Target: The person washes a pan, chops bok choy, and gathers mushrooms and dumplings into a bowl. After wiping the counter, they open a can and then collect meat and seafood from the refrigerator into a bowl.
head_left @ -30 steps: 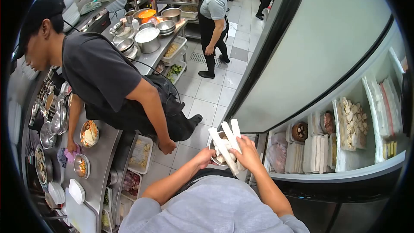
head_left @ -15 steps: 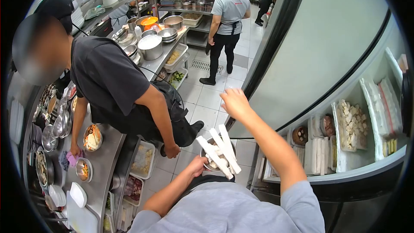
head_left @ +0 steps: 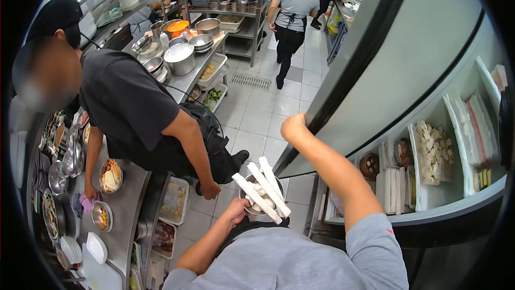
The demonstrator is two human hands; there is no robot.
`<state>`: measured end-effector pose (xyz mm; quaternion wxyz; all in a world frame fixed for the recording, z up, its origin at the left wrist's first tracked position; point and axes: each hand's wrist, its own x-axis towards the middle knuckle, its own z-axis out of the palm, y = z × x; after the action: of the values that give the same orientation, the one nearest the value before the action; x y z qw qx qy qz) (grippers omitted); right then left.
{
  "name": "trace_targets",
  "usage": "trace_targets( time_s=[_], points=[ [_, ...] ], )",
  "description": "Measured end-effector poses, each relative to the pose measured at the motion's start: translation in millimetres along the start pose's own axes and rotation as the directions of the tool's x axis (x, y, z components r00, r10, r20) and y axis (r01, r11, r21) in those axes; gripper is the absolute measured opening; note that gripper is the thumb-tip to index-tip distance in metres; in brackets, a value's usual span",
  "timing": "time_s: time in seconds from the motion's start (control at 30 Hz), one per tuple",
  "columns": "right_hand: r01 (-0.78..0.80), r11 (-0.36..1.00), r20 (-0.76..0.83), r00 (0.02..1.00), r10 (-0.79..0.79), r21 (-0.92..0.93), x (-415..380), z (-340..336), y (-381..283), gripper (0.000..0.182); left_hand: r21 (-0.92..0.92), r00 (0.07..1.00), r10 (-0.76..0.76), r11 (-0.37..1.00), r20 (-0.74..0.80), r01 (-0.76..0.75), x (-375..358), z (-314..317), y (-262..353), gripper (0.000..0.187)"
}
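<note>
My left hand (head_left: 235,210) is closed on the rim of a metal bowl (head_left: 282,187) held near my waist. Several long white sticks (head_left: 257,197) lie across the bowl and stick out over its rim. Paler pieces beneath them are partly covered. My right arm reaches forward, and my right hand (head_left: 294,127) is curled at the dark edge of the refrigerator door (head_left: 348,75); its fingertips are hidden. Through the open doorway, containers of pale chopped pieces (head_left: 432,148) and white wrapped packs (head_left: 394,191) stand on a shelf.
A co-worker in dark clothes (head_left: 129,91) stands close at left, one hand on a purple cloth (head_left: 89,202) on the steel counter (head_left: 131,188). Another person (head_left: 292,16) is in the aisle ahead. Food tubs (head_left: 174,199) sit below the counter.
My right hand has gone from raised with loose fingers to curled against the door edge. The door edge has shifted rightward. The person in the aisle has walked farther away.
</note>
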<state>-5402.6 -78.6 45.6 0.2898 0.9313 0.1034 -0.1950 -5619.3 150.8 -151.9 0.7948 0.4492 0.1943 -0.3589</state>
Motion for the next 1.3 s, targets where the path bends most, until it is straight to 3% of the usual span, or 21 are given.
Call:
trace_targets(
  time_s=[0.2, 0.27, 0.47, 0.53, 0.57, 0.67, 0.77, 0.8, 0.87, 1.07, 1.17, 1.3],
  points=[
    [-0.032, 0.902, 0.068, 0.998, 0.003, 0.431, -44.0, 80.1, -42.6, 0.031, 0.030, 1.000, 0.005, 1.000, 0.004, -0.005, -1.9, 2.4, 12.9, 0.030],
    [-0.117, 0.713, 0.065, 0.993, 0.099, 0.691, -72.3, 102.7, -49.3, 0.035, 0.011, 1.000, -0.002, 1.000, 0.028, 0.002, 5.1, -3.0, 10.9, 0.030],
    [-0.254, 0.367, 0.112, 0.923, 0.367, 0.895, -146.0, 194.1, -55.4, 0.038, 0.063, 0.996, -0.024, 0.998, 0.089, 0.019, 16.4, 3.3, 21.5, 0.029],
    [-0.342, 0.267, 0.219, 0.890, 0.399, 0.901, -169.2, 218.0, -45.6, 0.042, 0.089, 0.992, -0.047, 0.995, 0.119, 0.037, 25.2, 6.8, 22.2, 0.031],
    [-0.276, 0.206, 0.172, 0.893, 0.416, 0.939, -174.3, 250.3, -40.9, 0.041, 0.102, 0.989, -0.056, 0.994, 0.134, 0.042, 29.0, 10.5, 23.2, 0.031],
    [-0.288, -0.057, 0.278, 0.826, 0.490, 0.956, -209.4, 293.9, -20.7, 0.042, 0.097, 0.988, -0.055, 0.994, 0.143, 0.041, 36.1, 30.2, 27.0, 0.035],
    [-0.288, -0.224, 0.360, 0.829, 0.428, 0.931, -237.0, 348.2, 12.7, 0.044, 0.087, 0.987, -0.078, 0.994, 0.141, 0.066, 58.9, 44.8, 22.3, 0.037],
    [-0.249, -0.353, 0.377, 0.852, 0.363, 0.902, -247.2, 365.2, 23.9, 0.047, 0.132, 0.982, -0.084, 0.989, 0.166, 0.062, 69.5, 46.5, 20.0, 0.038],
    [-0.354, -0.477, 0.514, 0.816, 0.262, 0.805, -274.4, 348.9, 55.7, 0.048, 0.158, 0.983, -0.076, 0.986, 0.165, 0.050, 72.6, 73.3, 29.6, 0.038],
    [-0.398, -0.657, 0.633, 0.758, 0.158, 0.640, -284.3, 412.0, 116.9, 0.052, 0.117, 0.988, -0.087, 0.991, 0.131, 0.071, 131.4, 123.1, 27.3, 0.043],
    [-0.413, -0.582, 0.573, 0.811, 0.114, 0.701, -251.1, 428.5, 128.4, 0.048, 0.080, 0.986, -0.087, 0.994, 0.142, 0.076, 162.3, 152.0, 27.0, 0.040],
    [-0.219, -0.630, 0.424, 0.884, 0.195, 0.745, -177.7, 397.0, 159.1, 0.044, 0.068, 0.992, -0.031, 0.997, 0.122, 0.023, 181.2, 196.8, 36.5, 0.045]
  ],
)
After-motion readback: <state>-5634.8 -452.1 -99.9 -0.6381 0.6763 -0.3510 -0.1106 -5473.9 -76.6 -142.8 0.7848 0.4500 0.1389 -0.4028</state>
